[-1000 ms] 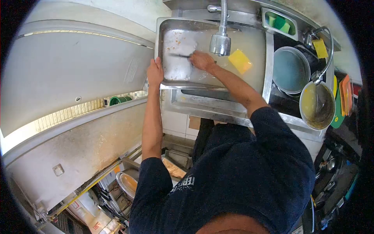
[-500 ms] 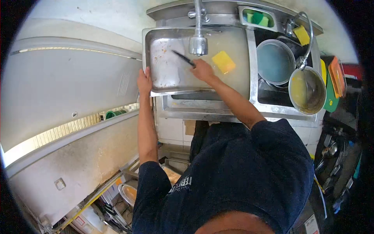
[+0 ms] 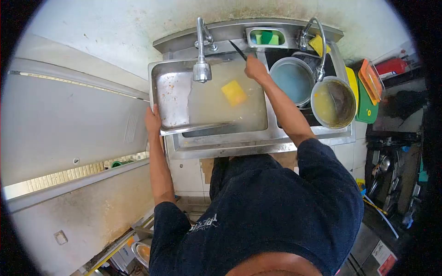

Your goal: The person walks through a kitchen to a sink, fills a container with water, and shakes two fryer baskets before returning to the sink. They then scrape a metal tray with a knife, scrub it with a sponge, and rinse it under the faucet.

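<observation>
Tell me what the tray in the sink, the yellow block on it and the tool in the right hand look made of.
The tray: bare metal, likely stainless steel; dull grey sheen, folded rim, gripped by the left hand. The yellow block: probably foam sponge; matte, soft-edged. The tool in the right hand: thin, dark, blade-like; material unclear.
</observation>
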The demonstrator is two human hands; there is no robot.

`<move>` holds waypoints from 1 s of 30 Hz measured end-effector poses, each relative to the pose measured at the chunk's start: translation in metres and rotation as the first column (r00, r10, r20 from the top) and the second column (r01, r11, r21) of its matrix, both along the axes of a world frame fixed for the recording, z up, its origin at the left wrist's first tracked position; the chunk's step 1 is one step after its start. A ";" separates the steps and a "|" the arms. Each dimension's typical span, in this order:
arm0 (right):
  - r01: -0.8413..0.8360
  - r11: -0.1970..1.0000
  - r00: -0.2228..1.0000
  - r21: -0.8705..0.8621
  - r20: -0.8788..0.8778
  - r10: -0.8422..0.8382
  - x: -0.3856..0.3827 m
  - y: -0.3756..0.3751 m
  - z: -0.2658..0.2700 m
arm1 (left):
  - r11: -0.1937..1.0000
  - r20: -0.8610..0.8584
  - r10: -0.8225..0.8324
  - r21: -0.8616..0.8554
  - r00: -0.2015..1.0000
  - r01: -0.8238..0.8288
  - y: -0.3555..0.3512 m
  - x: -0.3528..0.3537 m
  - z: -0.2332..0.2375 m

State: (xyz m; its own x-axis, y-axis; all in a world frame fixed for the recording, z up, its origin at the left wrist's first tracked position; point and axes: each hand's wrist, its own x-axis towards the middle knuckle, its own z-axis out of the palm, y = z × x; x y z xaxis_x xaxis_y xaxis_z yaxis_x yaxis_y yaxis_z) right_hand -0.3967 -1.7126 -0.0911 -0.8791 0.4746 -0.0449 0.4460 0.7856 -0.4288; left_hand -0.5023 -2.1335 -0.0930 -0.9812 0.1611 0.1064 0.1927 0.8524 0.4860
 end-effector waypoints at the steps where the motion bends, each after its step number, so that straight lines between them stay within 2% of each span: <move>1: -0.003 1.000 1.000 0.010 -0.008 0.003 -0.011 0.004 0.002 | 1.000 -0.021 -0.007 0.008 1.000 0.007 0.000 0.000 -0.001; 4: -0.073 0.993 0.997 0.094 -0.013 0.075 -0.061 0.012 -0.024 | 1.000 -0.050 0.007 0.005 0.999 -0.007 -0.004 0.000 -0.008; 6: -0.019 0.981 0.999 0.191 -0.023 0.024 -0.094 0.019 -0.043 | 1.000 -0.035 0.019 0.006 0.999 -0.018 -0.005 0.001 -0.006; 10: -0.021 0.986 1.000 0.167 -0.006 0.022 -0.130 0.019 -0.050 | 1.000 -0.036 0.014 0.010 0.999 -0.013 -0.009 0.000 -0.013; 12: 0.019 0.972 0.990 0.234 -0.142 0.015 -0.155 0.021 -0.069 | 1.000 -0.004 0.012 0.016 1.000 -0.012 -0.007 -0.002 -0.006; 13: 0.007 0.973 0.990 0.233 -0.136 0.026 -0.168 0.022 -0.074 | 1.000 0.041 0.005 0.028 0.999 -0.006 -0.006 -0.001 -0.003; 14: 0.009 0.935 0.978 0.354 -0.197 0.065 -0.174 0.021 -0.075 | 0.995 -0.029 -0.009 0.103 1.000 0.012 -0.006 0.000 -0.008; 15: 0.009 0.886 0.965 0.464 -0.237 0.114 -0.168 0.014 -0.080 | 0.995 0.003 0.008 0.097 1.000 -0.008 -0.006 0.002 -0.008; 17: 0.092 0.930 0.944 0.356 -0.328 0.032 -0.150 -0.015 -0.055 | 0.998 0.021 0.018 0.067 1.000 -0.019 -0.003 0.003 0.000; 18: 0.162 0.969 0.916 0.186 -0.394 -0.077 -0.137 -0.028 -0.056 | 0.997 0.041 0.029 0.070 0.999 -0.031 -0.003 0.007 -0.002; 20: 0.069 0.997 0.978 0.027 -0.200 -0.062 -0.095 -0.050 -0.060 | 0.995 0.041 0.061 0.071 0.997 -0.063 -0.001 0.004 0.001; 21: 0.085 0.996 0.996 0.018 -0.030 -0.084 -0.071 -0.066 -0.064 | 0.994 0.034 0.067 0.079 0.997 -0.070 0.001 -0.001 0.003; 22: 0.102 0.995 0.984 0.008 0.149 -0.102 -0.041 -0.087 -0.066 | 0.995 0.077 0.051 0.079 0.996 -0.057 -0.001 0.000 0.003; 24: 0.082 0.990 0.935 -0.112 0.352 -0.038 0.002 -0.114 -0.060 | 0.997 0.119 0.034 0.070 0.992 -0.043 -0.014 -0.005 -0.001; 26: 0.056 0.984 0.957 -0.167 0.292 -0.005 0.012 -0.117 -0.090 | 0.961 0.020 -0.264 0.090 0.964 0.261 -0.026 -0.016 -0.002; 27: 0.023 0.977 0.971 -0.214 0.236 0.029 0.021 -0.117 -0.110 | 0.960 0.023 -0.268 0.089 0.963 0.265 -0.021 -0.010 0.011; 28: 0.029 0.976 0.971 -0.216 0.239 0.024 0.025 -0.115 -0.120 | 0.948 0.105 -0.250 0.231 0.963 0.221 -0.013 -0.004 0.035; 29: -0.039 0.970 0.966 -0.240 0.240 0.098 0.024 -0.111 -0.129 | 0.918 0.187 -0.241 0.361 0.952 0.161 -0.008 0.001 0.049; 30: -0.108 0.958 0.955 -0.267 0.241 0.175 0.024 -0.109 -0.142 | 0.868 0.182 -0.180 0.492 0.967 0.069 -0.003 0.002 0.051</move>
State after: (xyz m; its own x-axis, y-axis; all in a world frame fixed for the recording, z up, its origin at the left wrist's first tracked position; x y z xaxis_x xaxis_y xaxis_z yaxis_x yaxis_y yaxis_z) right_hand -0.3725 -1.8220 -0.2327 -0.8779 0.2906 -0.3807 0.4601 0.7323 -0.5020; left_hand -0.5007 -2.1366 -0.0423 -0.9637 0.2667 -0.0088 0.1250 0.4802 0.8682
